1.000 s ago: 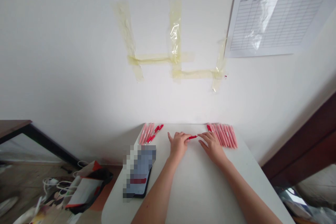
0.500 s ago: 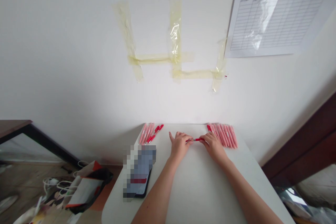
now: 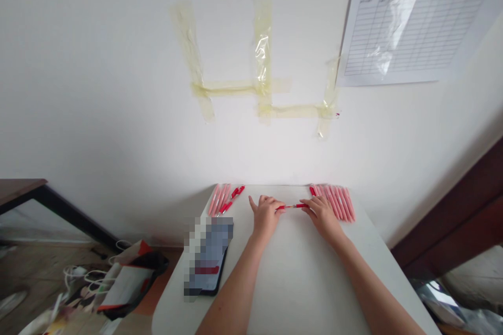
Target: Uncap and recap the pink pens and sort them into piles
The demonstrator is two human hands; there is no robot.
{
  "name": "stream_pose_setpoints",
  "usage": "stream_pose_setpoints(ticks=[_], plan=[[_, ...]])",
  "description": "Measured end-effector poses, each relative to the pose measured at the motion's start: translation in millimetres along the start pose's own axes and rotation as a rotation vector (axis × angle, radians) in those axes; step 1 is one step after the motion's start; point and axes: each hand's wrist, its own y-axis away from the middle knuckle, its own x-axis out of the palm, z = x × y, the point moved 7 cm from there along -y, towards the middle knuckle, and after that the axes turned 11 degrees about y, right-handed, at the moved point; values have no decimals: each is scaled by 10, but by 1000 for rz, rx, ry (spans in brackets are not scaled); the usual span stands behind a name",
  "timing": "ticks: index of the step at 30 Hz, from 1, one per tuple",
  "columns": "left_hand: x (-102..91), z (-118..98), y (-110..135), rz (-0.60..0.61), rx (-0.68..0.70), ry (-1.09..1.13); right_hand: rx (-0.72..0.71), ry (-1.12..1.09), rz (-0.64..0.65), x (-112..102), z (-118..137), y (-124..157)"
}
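Observation:
Between my two hands a red pen (image 3: 301, 205) lies level, drawn out lengthwise, with a thin pale stretch showing in its middle. My left hand (image 3: 267, 214) pinches its left red part, with the thumb side toward the pen and one finger sticking up. The right red part is pinched in the fingertips of my right hand (image 3: 321, 214). Whether the two parts are fully separate, I cannot tell. Just beyond my right hand lies a row of pink pens (image 3: 341, 204) with a red pen (image 3: 312, 190) at its left end.
Several pink pens (image 3: 218, 200) and loose red pens (image 3: 231, 201) lie at the back left of the white table (image 3: 298, 282). A phone (image 3: 212, 256), partly blurred out, rests on the left side. The wall (image 3: 118, 89) stands directly behind. Bags and cables (image 3: 129, 282) crowd the floor at left.
My hands have moved slightly apart, the left one shifting left. More of the pen's thin middle shows between them.

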Motion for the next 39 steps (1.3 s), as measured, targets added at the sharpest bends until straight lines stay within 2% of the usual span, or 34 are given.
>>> stream_pose_setpoints(ticks=[4,11,18,33,39], plan=[[-10,5,-5,1,-17,-3,-25,42,-19,-59,20,-12],[-1,4,-13,45,-53,-11,-51,112,-127,-193,94,-33],[8,-12,-19,67,-58,-20,-41,117,-157,-242,124,-36],[37,-1,-10,63,-46,-2,-55,194,-167,-300,185,-29],[-38,-24,17,5,-48,-27,-33,202,-133,-331,107,-75]])
